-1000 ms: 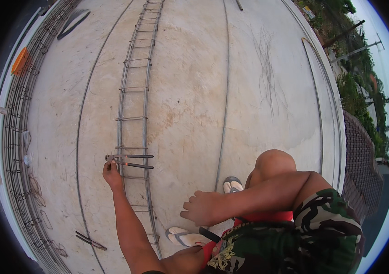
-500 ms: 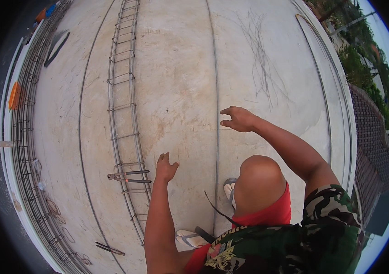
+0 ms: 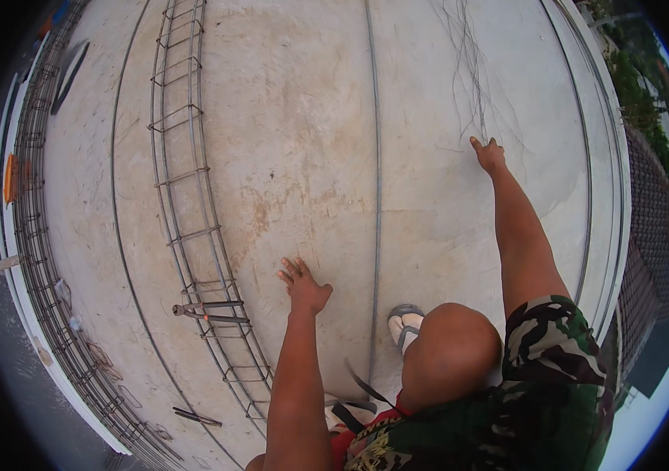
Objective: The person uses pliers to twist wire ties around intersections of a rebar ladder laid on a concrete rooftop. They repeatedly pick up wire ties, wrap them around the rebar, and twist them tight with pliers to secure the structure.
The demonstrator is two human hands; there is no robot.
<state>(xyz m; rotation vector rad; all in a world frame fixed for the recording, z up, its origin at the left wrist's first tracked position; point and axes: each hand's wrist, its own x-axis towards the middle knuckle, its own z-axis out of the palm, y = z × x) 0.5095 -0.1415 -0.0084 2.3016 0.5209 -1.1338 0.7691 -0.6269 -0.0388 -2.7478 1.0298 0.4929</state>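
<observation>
My right hand is stretched out at the near end of a loose bundle of thin tie wires on the concrete. Its thumb and finger are apart around the wire ends, and no grip on them shows. My left hand hangs with fingers spread, holding nothing, to the right of a long rebar cage. Pincers with dark handles rest across that cage's bars. A single steel bar runs lengthwise over the concrete between my two hands.
Several tied rebar cages lie along the slab's left edge, with an orange object beside them. Another dark hand tool lies at the lower left, near a thin bar. More bars run along the right edge; a tiled roof stands beyond.
My right hand has reached forward and right, from near the single bar to the tie wires. My left hand's fingers have spread wider. The view has shifted with my body.
</observation>
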